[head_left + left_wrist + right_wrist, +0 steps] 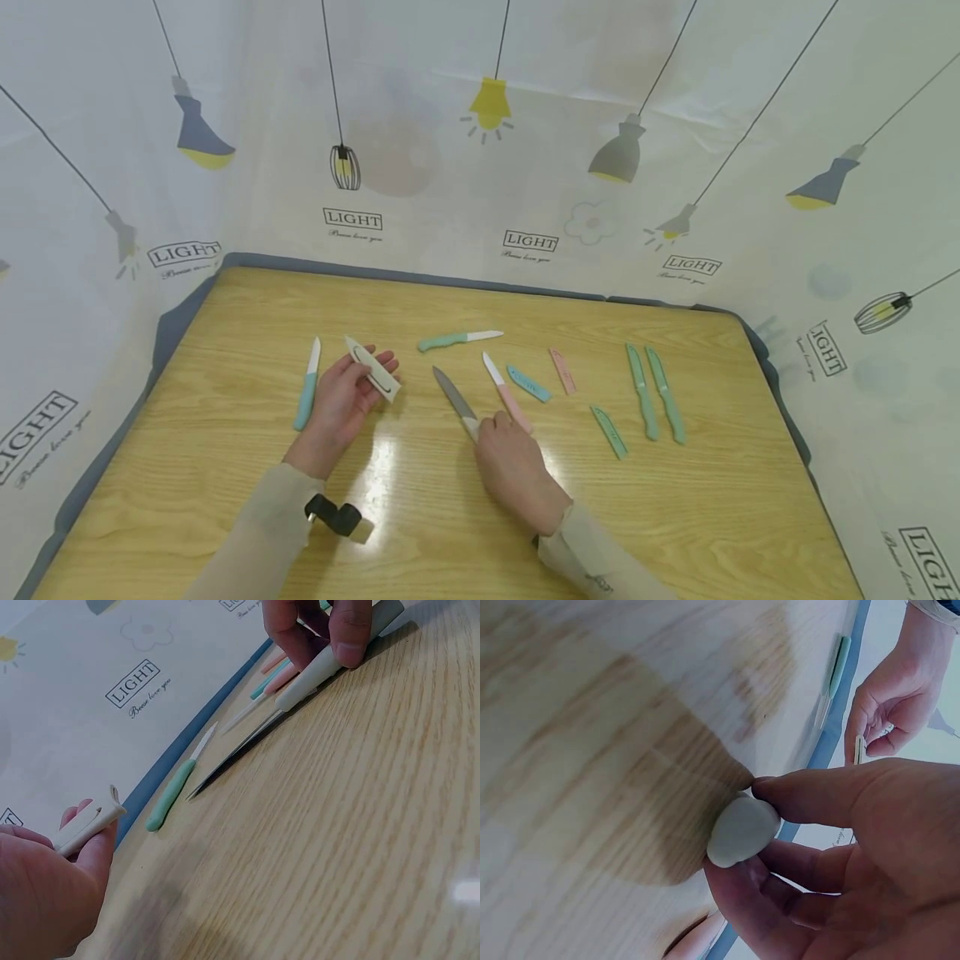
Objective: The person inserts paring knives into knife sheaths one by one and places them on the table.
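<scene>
My left hand [339,404] holds a white blade sheath [385,382] across its upturned palm and fingers, the thumb lying over it. With thumb and fingers, my right hand [513,462] grips the white handle [311,677] of a knife [453,394]; its bare grey blade points away and to the left, low over the table. In the right wrist view the handle's rounded butt [744,831] shows between thumb and fingers. Close beside the right hand lies a pink-handled knife [516,408] with a bare white blade. A blue-handled knife [306,404] lies left of the left hand.
On the wooden table [720,508] lie a bare green-handled knife [446,342], a blue sheath [528,383], a pink sheath [562,372] and a green sheath [609,432]. Two sheathed green knives [642,400] lie side by side at the right. A printed curtain [450,217] surrounds the table.
</scene>
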### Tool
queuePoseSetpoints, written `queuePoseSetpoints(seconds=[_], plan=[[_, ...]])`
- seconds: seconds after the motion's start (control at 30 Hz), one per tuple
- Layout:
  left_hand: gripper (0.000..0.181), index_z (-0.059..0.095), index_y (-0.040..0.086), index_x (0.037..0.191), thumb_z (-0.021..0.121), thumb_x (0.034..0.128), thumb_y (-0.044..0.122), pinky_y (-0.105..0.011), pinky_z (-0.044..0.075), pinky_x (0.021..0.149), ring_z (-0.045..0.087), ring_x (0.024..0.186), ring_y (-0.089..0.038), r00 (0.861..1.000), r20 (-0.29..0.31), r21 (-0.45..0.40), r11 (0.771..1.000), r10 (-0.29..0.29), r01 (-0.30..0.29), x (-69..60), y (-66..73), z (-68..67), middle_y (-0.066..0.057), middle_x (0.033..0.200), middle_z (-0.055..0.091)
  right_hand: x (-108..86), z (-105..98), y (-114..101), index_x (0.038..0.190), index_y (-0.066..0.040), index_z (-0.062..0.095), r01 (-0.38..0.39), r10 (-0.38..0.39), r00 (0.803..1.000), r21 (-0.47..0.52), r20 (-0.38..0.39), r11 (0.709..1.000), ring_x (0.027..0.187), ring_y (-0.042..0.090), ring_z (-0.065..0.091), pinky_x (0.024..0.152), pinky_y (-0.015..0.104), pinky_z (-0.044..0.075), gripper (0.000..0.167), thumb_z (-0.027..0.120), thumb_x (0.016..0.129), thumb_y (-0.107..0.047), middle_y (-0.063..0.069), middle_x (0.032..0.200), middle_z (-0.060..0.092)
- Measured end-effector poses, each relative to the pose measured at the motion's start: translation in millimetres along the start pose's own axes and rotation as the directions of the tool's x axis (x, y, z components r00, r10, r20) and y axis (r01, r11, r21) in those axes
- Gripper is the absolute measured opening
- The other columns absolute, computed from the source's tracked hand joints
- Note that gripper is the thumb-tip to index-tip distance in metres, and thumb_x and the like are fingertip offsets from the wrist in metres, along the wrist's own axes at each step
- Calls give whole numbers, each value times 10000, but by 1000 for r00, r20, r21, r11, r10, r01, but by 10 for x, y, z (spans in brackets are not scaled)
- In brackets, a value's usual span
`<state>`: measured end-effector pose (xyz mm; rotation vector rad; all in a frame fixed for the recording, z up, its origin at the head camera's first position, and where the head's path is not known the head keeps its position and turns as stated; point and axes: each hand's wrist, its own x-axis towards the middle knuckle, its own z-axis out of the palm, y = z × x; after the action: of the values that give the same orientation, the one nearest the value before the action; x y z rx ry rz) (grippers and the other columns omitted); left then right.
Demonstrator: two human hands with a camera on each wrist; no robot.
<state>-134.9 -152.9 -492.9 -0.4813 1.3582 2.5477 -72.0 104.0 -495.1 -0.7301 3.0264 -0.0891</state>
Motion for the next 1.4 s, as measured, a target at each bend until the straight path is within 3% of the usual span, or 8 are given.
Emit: queuePoseSetpoints(seconds=[0.13, 0.33, 0.6, 0.8, 0.93, 1.07, 1.23, 1.4], plan=[[495, 253, 0, 1603, 292, 1110, 33, -381, 533, 1048, 638, 1249, -210, 1000, 3, 10, 1000, 3, -3, -2, -6, 1, -231, 1523, 468, -10, -15, 37, 951, 55, 646, -50, 46, 998, 113, 36, 992, 653, 160, 500, 461, 276, 488, 140, 681, 971, -79, 104, 824, 550], [497, 254, 1, 1608, 302, 1116, 53, -372, 526, 1054, 632, 1266, -211, 1000, 14, 10, 1000, 8, -8, -11, -16, 11, -245, 1558, 434, -77, -37, 114, 1128, 27, 693, -155, 138, 988, 323, 75, 934, 757, 177, 597, 601, 320, 552, 245, 717, 933, -119, 113, 1016, 641], [483, 255, -17, 1596, 309, 1122, 60, -352, 517, 1063, 651, 1237, -195, 999, 39, -15, 1000, 11, -10, -35, -24, 55, -261, 1581, 393, -225, -85, 309, 1240, -5, 599, -279, 242, 960, 563, 142, 778, 709, 148, 536, 568, 273, 493, 325, 613, 930, -101, 83, 1085, 613], [493, 251, -20, 1603, 312, 1120, 58, -390, 507, 1076, 652, 1235, -210, 999, 50, -39, 999, -1, 3, -51, -38, 120, -262, 1568, 411, -346, -94, 494, 1272, 49, 557, -207, 193, 977, 645, 93, 736, 578, 107, 460, 475, 236, 414, 284, 532, 997, -16, 41, 833, 572], [491, 264, -36, 1594, 317, 1112, 44, -397, 519, 1064, 653, 1238, -221, 998, 56, -38, 999, 1, 1, -74, -46, 172, -238, 1518, 488, -441, -112, 572, 1270, 10, 553, -222, 198, 973, 682, 115, 696, 502, 68, 404, 420, 198, 354, 238, 488, 1057, -73, -4, 704, 505], [490, 284, -39, 1582, 330, 1099, 28, -397, 537, 1042, 684, 1174, -208, 999, 45, -31, 1000, -3, 4, -91, -65, 228, -202, 1431, 573, -495, -148, 624, 1162, -32, 611, -201, 189, 978, 674, 93, 710, 518, 52, 382, 452, 198, 341, 207, 481, 1111, -186, -44, 675, 472], [477, 298, -49, 1565, 338, 1094, 13, -384, 554, 1020, 695, 1118, -199, 999, 35, -14, 1000, -3, 3, -104, -111, 297, -233, 1422, 536, -547, -186, 665, 970, -51, 639, -130, 133, 990, 647, 44, 751, 503, 16, 318, 451, 185, 297, 260, 499, 1113, -216, -85, 625, 402], [473, 296, -58, 1561, 358, 1098, 13, -372, 554, 1019, 692, 1117, -195, 999, 48, -20, 1000, -15, 16, -117, -153, 347, -239, 1417, 521, -583, -177, 676, 941, -58, 639, -80, 90, 996, 644, 17, 761, 479, -14, 287, 426, 154, 264, 252, 508, 1109, -195, -111, 602, 378]])
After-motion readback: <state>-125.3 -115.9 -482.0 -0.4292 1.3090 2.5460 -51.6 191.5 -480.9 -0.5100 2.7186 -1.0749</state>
